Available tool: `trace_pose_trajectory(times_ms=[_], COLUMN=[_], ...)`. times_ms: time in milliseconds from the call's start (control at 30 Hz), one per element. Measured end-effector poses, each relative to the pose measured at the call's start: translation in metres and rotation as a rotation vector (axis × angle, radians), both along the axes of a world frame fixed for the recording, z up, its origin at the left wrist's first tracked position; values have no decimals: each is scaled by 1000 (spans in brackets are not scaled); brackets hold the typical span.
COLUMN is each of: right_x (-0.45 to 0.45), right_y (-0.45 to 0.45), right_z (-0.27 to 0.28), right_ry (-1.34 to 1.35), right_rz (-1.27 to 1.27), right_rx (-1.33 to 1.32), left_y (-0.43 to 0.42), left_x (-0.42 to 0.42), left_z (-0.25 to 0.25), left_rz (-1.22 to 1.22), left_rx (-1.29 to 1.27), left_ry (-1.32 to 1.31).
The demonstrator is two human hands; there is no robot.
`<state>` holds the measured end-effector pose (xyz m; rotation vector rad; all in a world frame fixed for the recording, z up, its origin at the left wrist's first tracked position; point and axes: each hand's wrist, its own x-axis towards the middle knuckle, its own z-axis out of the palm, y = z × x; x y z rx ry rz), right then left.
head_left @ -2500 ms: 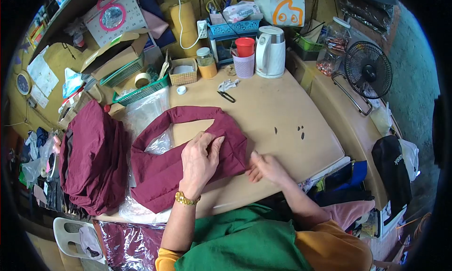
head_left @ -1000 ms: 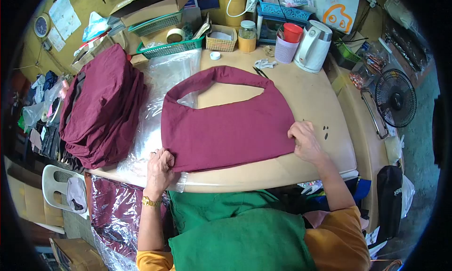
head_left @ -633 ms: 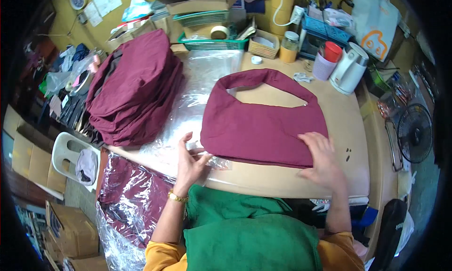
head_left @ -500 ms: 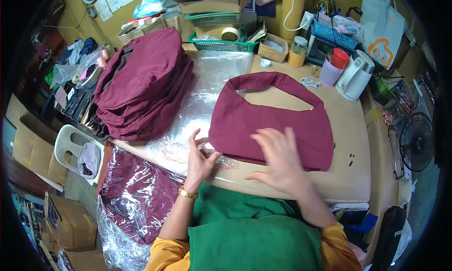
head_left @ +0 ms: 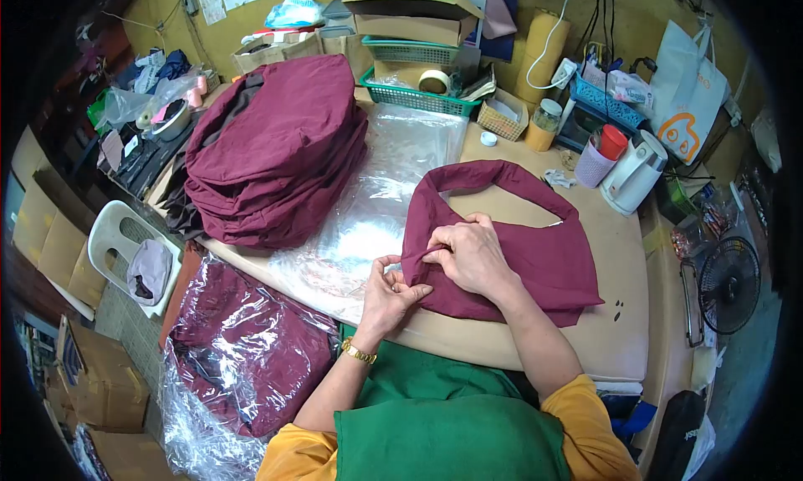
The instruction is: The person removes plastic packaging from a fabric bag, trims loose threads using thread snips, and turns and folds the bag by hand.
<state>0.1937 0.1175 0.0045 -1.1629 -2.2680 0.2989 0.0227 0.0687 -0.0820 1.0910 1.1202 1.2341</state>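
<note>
A maroon cloth shoulder bag [head_left: 535,268] lies flat on the tan tabletop in front of me, its strap looped toward the far side. My left hand [head_left: 391,295] pinches the bag's near left corner between thumb and fingers. Just above it, my right hand [head_left: 470,253] is closed on a fold of the bag's left side, the fingertips pressed together on the cloth. Small creases run between the two hands. What lies under the pinched fabric is hidden.
Left of the bag are clear plastic sleeves [head_left: 368,188] and a tall pile of maroon bags [head_left: 276,146]. Plastic-wrapped maroon bags [head_left: 251,347] sit below the table's left edge. A white kettle [head_left: 633,173], lilac cup [head_left: 594,165] and glass jar [head_left: 544,125] stand at back right.
My right hand has come down from above the bag and moved left, gripping its left side. The bag's left part is now creased, and the view has shifted slightly.
</note>
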Motion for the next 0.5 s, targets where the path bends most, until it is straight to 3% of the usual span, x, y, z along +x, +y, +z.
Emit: trace_pose_trajectory(times_ms=[100,167,267,400,500], right_x=[0,0,1,5,8], right_y=[1,-1,-3,1,2], right_z=[-3,1,11,9,15], right_ry=[38,51,49,-38,-45], right_rz=[-9,-4,2,-44,-37], right_rx=[-58,-78,-82,-46,-117], left_y=[-7,-8,-11,-17,-25], left_x=[0,-6,-10,-8,-5], left_z=[2,-7,-1,-8,-10], left_rz=[32,-134,-220,-199,-130], left_rx=[-16,-200,-271,-144,-55], left_ry=[35,-171,-139,-62,-225])
